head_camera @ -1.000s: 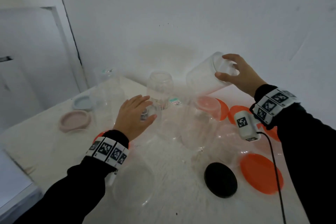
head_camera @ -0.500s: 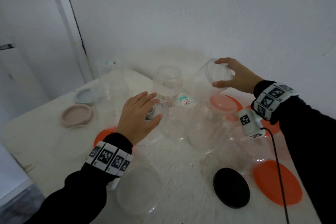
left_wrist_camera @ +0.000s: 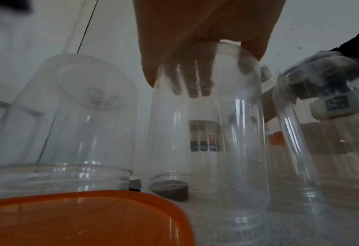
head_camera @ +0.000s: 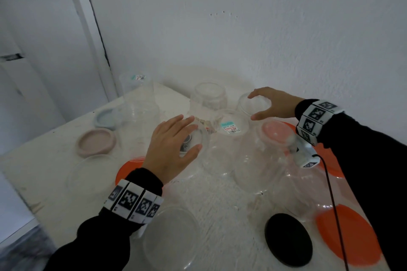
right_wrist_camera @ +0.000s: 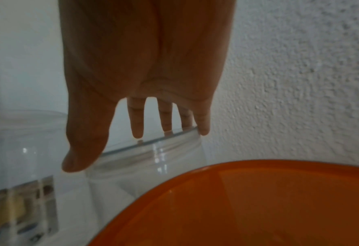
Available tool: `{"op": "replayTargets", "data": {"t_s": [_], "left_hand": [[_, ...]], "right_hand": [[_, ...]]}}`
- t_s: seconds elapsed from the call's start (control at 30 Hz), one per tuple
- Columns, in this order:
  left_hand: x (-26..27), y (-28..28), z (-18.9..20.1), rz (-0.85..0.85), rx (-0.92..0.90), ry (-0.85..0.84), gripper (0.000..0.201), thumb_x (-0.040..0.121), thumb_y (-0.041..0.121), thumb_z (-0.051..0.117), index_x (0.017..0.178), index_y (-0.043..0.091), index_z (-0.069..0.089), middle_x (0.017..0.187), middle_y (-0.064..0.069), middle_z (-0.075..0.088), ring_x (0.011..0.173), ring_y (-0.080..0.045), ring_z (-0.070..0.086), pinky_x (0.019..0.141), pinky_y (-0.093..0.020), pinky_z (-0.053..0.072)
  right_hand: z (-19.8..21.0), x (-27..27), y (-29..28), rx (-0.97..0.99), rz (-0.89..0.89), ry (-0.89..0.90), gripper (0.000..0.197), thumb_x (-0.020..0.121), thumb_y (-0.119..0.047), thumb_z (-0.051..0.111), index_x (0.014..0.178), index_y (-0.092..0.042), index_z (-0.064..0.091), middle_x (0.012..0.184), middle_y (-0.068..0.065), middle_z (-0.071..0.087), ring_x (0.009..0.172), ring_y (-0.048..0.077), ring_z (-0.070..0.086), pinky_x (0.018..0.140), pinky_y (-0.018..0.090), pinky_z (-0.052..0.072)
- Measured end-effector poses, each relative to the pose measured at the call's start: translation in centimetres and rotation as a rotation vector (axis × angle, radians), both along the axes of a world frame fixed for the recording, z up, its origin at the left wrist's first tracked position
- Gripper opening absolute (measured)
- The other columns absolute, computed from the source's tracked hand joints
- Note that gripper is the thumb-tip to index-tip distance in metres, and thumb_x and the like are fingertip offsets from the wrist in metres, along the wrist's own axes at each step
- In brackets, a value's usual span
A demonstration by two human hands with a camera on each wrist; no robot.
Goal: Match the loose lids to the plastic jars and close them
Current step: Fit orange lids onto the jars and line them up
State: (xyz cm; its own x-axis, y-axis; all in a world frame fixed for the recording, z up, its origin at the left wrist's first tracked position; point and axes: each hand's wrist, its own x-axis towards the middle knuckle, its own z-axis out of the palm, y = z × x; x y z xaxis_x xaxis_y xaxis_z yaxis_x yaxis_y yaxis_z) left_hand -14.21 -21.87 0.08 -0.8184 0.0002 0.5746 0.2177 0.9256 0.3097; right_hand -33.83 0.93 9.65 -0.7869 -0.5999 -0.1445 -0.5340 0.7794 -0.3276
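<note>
Several clear plastic jars stand crowded on the white table [head_camera: 220,204]. My left hand [head_camera: 193,134] [left_wrist_camera: 216,71] lies over the top of one mouth-down clear jar [head_camera: 204,154] [left_wrist_camera: 206,149], fingers curled over its far edge and thumb on its side. A small dark lid [left_wrist_camera: 170,189] lies inside that jar's mouth. My right hand [head_camera: 253,106] [right_wrist_camera: 121,148] arches over another clear jar [head_camera: 262,104] [right_wrist_camera: 149,159] at the back by the wall, holding its top between fingertips and thumb. Loose lids lie around: black [head_camera: 288,238], orange [head_camera: 345,231], pink [head_camera: 95,142], blue-grey [head_camera: 104,117].
A jar with a teal price sticker [head_camera: 230,126] stands between my hands. A tall jar [head_camera: 138,99] is at the back left, a clear round lid [head_camera: 171,235] near the front. The wall [head_camera: 286,50] is close behind. A black cable [head_camera: 330,193] hangs from my right wrist.
My right hand has lowered its tilted jar and stood it on the table at the back. My left hand has stayed on its jar.
</note>
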Motion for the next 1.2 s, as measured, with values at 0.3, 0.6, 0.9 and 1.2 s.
{"op": "replayTargets", "data": {"t_s": [0.3,0.6,0.9,1.2], "left_hand": [[-0.1,0.1,0.1,0.003,0.001,-0.007,0.051,0.083,0.047,0.047,0.117,0.012,0.062,0.129,-0.005,0.058,0.123,-0.026,0.049,0.101,-0.047,0.037],[-0.1,0.2,0.2,-0.002,0.003,-0.002,0.05,0.081,0.045,0.045,0.114,0.011,0.063,0.126,-0.006,0.06,0.12,-0.028,0.052,0.098,-0.05,0.041],[-0.2,-0.1,0.3,-0.004,0.012,-0.063,0.056,0.082,0.049,0.041,0.115,0.009,0.063,0.129,-0.008,0.058,0.123,-0.029,0.049,0.101,-0.049,0.037],[-0.1,0.1,0.7,-0.004,-0.006,-0.078,0.06,0.08,0.049,0.039,0.115,0.006,0.063,0.129,-0.01,0.058,0.123,-0.032,0.047,0.102,-0.048,0.034]], "right_hand": [[0.3,0.1,0.2,0.128,0.007,-0.024,0.064,0.085,-0.043,0.061,0.141,-0.028,0.035,0.154,-0.001,0.021,0.141,0.015,0.018,0.112,0.031,0.014],[5.8,4.4,3.7,-0.13,-0.104,0.185,0.055,0.086,-0.037,0.061,0.134,-0.018,0.044,0.139,-0.001,0.045,0.115,0.016,0.05,0.092,0.028,0.039],[3.9,15.6,9.1,-0.244,-0.193,0.165,0.051,0.08,-0.03,0.066,0.127,-0.018,0.05,0.125,-0.005,0.053,0.105,0.011,0.053,0.091,0.028,0.042],[-5.1,17.1,11.2,0.0,-0.154,0.139,0.098,0.066,-0.056,0.07,0.146,-0.026,0.021,0.155,0.0,0.01,0.143,0.025,0.009,0.114,0.049,0.016]]}}
